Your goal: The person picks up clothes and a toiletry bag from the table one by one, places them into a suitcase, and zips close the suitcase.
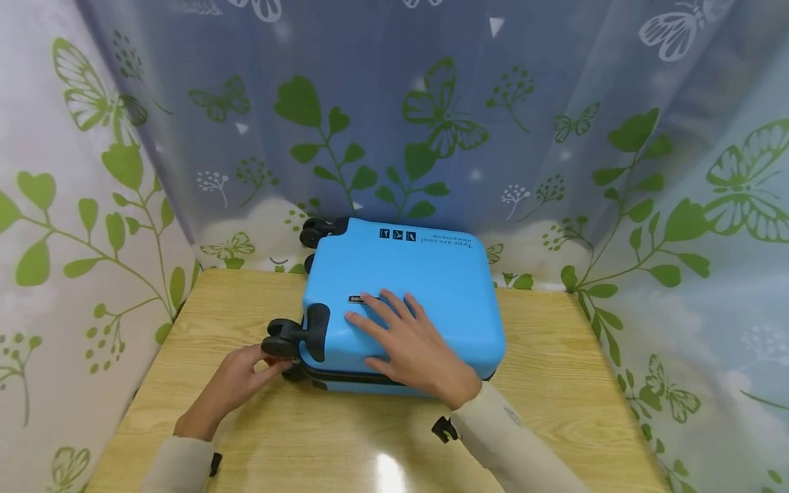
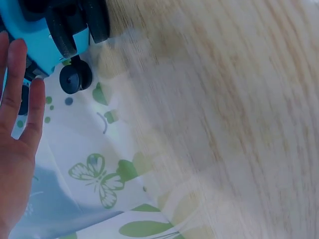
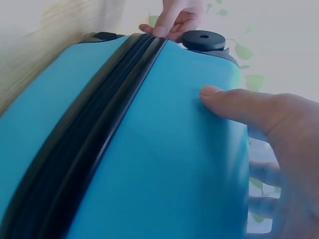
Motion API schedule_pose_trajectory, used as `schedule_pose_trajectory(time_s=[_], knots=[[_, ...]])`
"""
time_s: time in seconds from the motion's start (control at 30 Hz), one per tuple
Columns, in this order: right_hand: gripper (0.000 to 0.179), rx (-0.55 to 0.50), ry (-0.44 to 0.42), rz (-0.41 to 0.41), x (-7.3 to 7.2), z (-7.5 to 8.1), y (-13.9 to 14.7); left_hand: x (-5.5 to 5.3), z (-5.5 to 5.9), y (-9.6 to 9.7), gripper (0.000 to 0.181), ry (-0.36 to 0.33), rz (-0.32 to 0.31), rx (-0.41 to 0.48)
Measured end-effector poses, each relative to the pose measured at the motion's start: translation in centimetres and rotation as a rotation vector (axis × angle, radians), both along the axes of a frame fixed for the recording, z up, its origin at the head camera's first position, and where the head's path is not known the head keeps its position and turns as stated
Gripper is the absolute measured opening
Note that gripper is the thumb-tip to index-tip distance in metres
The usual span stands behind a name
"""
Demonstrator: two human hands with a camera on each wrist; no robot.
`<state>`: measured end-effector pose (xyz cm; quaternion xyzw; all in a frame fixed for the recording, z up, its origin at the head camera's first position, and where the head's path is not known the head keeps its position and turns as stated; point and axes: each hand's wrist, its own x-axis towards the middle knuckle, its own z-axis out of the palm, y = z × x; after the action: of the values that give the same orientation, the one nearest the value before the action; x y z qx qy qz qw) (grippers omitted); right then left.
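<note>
A light blue hard-shell suitcase [image 1: 407, 274] lies flat on the wooden table, its black wheels [image 1: 285, 337] toward the left. My right hand [image 1: 409, 342] rests on its upper shell with fingers spread, close to a small black name badge [image 1: 356, 299]. The right thumb [image 3: 234, 102] lies along the near side wall, above the dark zipper seam [image 3: 94, 134]. At the wheel end, my left hand [image 1: 240, 376] has its thumb and fingertips at the seam's corner beside a wheel. Whether it pinches anything there I cannot tell. Its other fingers [image 2: 34, 112] extend fairly straight.
The wooden table [image 1: 246, 452] extends around the suitcase. Behind it hangs a blue-grey curtain [image 1: 382, 137] with green leaf and butterfly prints, close to the suitcase's far edge. Similar printed cloth [image 1: 80, 226] borders the left and right sides.
</note>
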<state>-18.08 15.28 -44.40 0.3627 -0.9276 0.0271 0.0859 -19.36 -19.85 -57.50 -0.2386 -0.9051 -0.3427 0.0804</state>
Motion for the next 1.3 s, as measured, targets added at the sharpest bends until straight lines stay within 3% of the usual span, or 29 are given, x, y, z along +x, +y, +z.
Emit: schedule_pose_trajectory(time_s=[0.23,0.47,0.73,0.83,0.9,1.07,1.17,1.3], knots=[[0.087,0.093,-0.013,0.042,-1.3,0.9,-3.0,0.0,0.0,0.0,0.006,-0.063,-0.022,0.01],[0.092,0.188,-0.023,0.025,-2.0,0.8,-5.0,0.0,0.0,0.2,0.008,-0.106,-0.037,0.01],[0.089,0.24,-0.045,0.019,-2.6,1.1,-7.1,0.0,-0.1,0.3,0.007,-0.113,-0.041,0.001],[0.084,0.252,-0.079,0.011,-2.8,1.3,-7.5,0.1,-0.2,0.3,0.007,-0.062,-0.042,-0.003],[0.08,0.262,-0.09,0.009,-2.8,1.5,-7.6,0.0,-0.2,0.3,0.006,0.01,-0.032,-0.012],[0.076,0.258,-0.103,0.03,-2.8,1.7,-7.5,-0.5,-0.3,0.3,0.021,0.189,0.057,-0.065],[0.075,0.257,-0.094,0.046,-2.7,1.8,-7.4,-1.3,-0.2,0.4,0.036,0.195,0.1,-0.09],[0.074,0.256,-0.085,0.059,-2.4,1.8,-7.1,-2.5,-0.1,0.7,0.032,0.184,0.109,-0.104]])
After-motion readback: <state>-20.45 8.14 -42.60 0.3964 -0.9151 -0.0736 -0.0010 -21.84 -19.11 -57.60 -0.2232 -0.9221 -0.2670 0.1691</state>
